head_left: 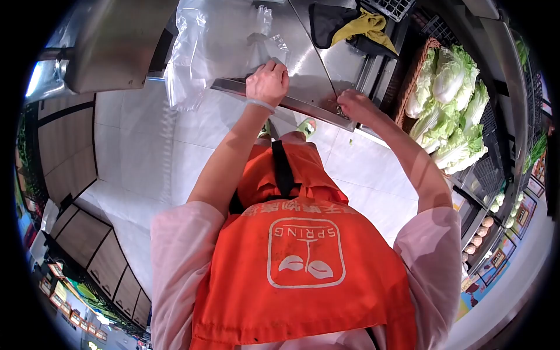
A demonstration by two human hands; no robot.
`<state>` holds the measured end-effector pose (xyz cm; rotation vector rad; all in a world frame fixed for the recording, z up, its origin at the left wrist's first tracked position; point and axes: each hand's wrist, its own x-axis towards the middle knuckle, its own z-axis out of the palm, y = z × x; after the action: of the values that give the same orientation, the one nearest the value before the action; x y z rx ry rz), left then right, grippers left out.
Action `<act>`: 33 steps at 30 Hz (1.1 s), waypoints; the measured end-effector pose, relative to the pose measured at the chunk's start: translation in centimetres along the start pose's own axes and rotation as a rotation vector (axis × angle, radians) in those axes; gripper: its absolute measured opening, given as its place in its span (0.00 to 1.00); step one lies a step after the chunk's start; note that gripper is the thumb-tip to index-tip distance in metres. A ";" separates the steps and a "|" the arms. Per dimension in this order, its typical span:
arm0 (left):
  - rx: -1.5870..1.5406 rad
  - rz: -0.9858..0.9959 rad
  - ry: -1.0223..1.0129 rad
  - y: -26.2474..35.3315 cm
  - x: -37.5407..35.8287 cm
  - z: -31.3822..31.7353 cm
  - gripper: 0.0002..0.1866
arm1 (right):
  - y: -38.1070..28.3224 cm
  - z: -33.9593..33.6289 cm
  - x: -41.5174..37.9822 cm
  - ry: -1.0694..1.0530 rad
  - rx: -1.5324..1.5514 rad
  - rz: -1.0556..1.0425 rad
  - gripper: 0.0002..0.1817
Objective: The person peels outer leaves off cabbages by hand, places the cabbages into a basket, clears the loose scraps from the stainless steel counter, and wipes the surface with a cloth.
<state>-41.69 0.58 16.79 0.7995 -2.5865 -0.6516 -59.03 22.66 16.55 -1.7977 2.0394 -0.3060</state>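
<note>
My left hand (267, 85) is closed at the front edge of the steel counter (309, 73), fingers curled away from me. Crumpled film of a clear plastic bag (269, 51) reaches its knuckles, and the hand seems to grip it; the fingertips are hidden. More clear plastic (189, 52) spreads to the left and hangs over the counter edge. At the counter's right front corner my right hand (354, 106) is closed, fingers pressed together. Small dark bits show beside those fingertips; what they pinch is too small to tell.
A black and yellow cloth (356, 29) lies at the back of the counter. On the right, a wicker basket (415, 76) holds several leafy cabbages (449, 111). A steel box-like unit (116, 46) stands at left. Wooden cabinets (67, 137) line the left side above pale floor tiles (134, 134).
</note>
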 end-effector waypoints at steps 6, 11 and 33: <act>-0.022 0.035 0.077 -0.1 -0.2 -0.2 0.07 | -2.6 -1.6 -2.5 0.320 0.738 0.549 0.03; -0.078 -0.019 0.102 0.0 -0.5 0.2 0.08 | -7.6 -1.3 -10.9 0.448 1.198 0.684 0.04; 0.038 0.003 0.065 -2.6 -0.2 2.6 0.07 | 21.3 26.5 -36.0 1.263 2.067 0.944 0.05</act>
<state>-41.61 -0.42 13.26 0.8149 -2.5475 -0.5682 -63.30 63.88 -10.51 0.7893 1.1773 -2.2387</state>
